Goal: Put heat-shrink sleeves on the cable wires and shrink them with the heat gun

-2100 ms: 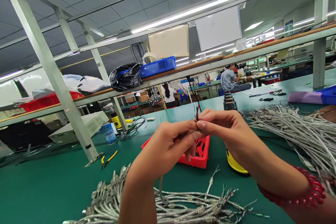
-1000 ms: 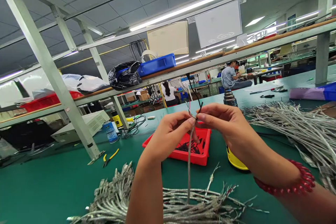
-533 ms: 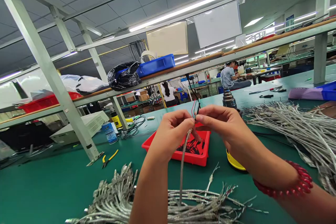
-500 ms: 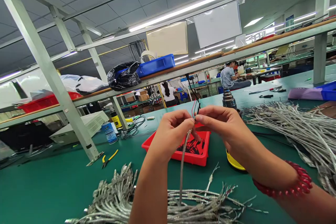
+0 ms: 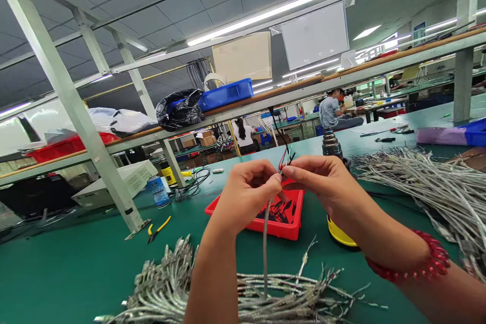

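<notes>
My left hand pinches the top of a grey cable where its thin wires fan out. Red, black and pale wire ends stick up above the fingertips. My right hand, with a red bead bracelet on its wrist, pinches a small black piece at these wires, its fingertips touching those of my left hand. Below the hands stands a red tray holding small black pieces. The cable hangs down to a bundle of grey cables on the green table.
Yellow-handled pliers and a blue can lie and stand at left. A heat tool with metal nozzle stands behind my right hand. More cables are piled at right. Two people sit in the background.
Both hands have shifted slightly, my left hand a little to the left and down. The black piece and wire ends now lean more to the right.
</notes>
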A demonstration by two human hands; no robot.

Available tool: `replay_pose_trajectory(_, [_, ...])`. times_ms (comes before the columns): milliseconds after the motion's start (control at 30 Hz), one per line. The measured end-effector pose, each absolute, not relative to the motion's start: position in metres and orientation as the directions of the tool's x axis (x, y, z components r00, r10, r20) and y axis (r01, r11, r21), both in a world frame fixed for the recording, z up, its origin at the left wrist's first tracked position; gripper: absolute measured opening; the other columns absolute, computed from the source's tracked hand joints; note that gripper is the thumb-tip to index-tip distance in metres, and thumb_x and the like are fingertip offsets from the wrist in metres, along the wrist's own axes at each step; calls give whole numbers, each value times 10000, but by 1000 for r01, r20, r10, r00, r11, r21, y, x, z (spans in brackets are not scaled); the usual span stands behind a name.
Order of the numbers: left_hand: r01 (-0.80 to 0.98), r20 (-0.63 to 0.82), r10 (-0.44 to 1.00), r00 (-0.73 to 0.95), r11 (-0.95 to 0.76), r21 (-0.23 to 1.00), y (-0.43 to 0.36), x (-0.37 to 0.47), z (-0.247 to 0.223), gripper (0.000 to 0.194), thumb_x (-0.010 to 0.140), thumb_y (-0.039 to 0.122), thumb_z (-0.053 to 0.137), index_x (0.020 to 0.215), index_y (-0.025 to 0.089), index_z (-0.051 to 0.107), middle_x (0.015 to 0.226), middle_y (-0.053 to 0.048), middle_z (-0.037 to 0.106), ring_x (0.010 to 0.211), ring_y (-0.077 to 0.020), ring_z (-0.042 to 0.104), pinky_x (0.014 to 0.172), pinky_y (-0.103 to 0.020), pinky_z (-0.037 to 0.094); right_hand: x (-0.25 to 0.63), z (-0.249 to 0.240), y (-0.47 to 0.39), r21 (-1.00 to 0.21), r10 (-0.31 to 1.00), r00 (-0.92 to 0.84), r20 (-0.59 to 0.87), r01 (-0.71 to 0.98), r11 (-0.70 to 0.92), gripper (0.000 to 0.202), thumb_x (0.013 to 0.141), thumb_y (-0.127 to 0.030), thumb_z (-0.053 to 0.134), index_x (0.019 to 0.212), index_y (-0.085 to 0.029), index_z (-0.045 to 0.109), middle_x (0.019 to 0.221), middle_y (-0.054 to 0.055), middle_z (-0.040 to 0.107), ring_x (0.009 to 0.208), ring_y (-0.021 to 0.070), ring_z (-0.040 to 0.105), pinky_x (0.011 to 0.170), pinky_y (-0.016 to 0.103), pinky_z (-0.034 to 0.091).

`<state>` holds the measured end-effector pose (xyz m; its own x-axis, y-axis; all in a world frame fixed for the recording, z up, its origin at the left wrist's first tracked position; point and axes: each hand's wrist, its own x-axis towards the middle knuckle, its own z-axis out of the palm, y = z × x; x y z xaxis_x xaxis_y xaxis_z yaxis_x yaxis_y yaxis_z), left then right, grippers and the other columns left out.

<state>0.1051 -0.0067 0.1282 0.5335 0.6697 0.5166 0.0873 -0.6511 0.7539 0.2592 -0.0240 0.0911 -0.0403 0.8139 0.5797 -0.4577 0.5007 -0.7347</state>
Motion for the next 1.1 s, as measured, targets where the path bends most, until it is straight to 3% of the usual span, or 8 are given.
replay_pose_trajectory(133, [136, 527, 643, 556, -695, 706, -2, 98, 128, 156, 783, 208, 601, 636, 158, 582, 555, 31, 590, 494, -55, 449, 465, -166, 336, 257, 90, -24, -741, 815, -46, 578, -449, 500, 140, 605, -262, 902, 668, -219, 784, 651, -9, 729, 602, 78, 655, 593, 145, 527])
replay_pose_trajectory(267, [211, 542, 608, 580, -755, 621, 0, 89, 130, 152, 792, 229, 620, 666, 148, 642, 576, 12, 589, 555, -87, 501, 513, -195, 389, 256, 87, -23, -728, 789, -48, 612, -425, 539, 114, 625, -244, 889, 656, -234, 780, 664, -16, 730, 627, 78, 656, 616, 146, 527])
replay_pose_trajectory(600, [212, 523, 585, 620, -767, 606, 2, 84, 130, 150, 836, 268, 683, 809, 131, 736, 698, -36, 704, 637, -117, 626, 579, -197, 495, 254, 86, -23, -690, 739, 16, 673, -345, 636, 114, 715, -339, 838, 695, -239, 788, 657, -8, 715, 637, 98, 643, 624, 192, 532])
replay_pose_trajectory(700, [160, 520, 564, 641, -761, 628, 3, 84, 129, 146, 850, 270, 689, 814, 138, 740, 718, -37, 727, 651, -112, 648, 605, -189, 518, 254, 86, -24, -685, 730, 79, 679, -291, 668, 98, 688, -321, 853, 689, -249, 787, 673, -6, 726, 637, 106, 648, 598, 195, 532])
replay_pose_trajectory(833, [80, 464, 606, 646, -658, 748, 5, 84, 127, 104, 826, 274, 744, 846, 171, 748, 740, -14, 756, 711, -114, 710, 640, -165, 548, 256, 87, -26, -660, 701, 163, 694, -244, 710, 64, 732, -319, 821, 718, -264, 792, 701, -8, 730, 662, 94, 663, 623, 175, 547])
replay_pose_trajectory(1000, [65, 444, 654, 612, -602, 796, 5, 86, 126, 161, 782, 271, 796, 891, 169, 735, 715, -1, 755, 703, -106, 727, 644, -140, 554, 261, 89, -29, -565, 604, 365, 708, -221, 795, 61, 769, -292, 788, 736, -249, 760, 521, -63, 594, 452, 32, 523, 473, 119, 469])
replay_pose_trajectory(1100, [48, 456, 651, 607, -602, 797, 7, 85, 126, 176, 789, 287, 792, 898, 169, 722, 735, 1, 751, 733, -114, 739, 680, -149, 567, 265, 92, -29, -568, 593, 339, 731, -179, 803, 62, 807, -264, 736, 761, -226, 718, 622, -40, 667, 484, 41, 565, 493, 126, 491])
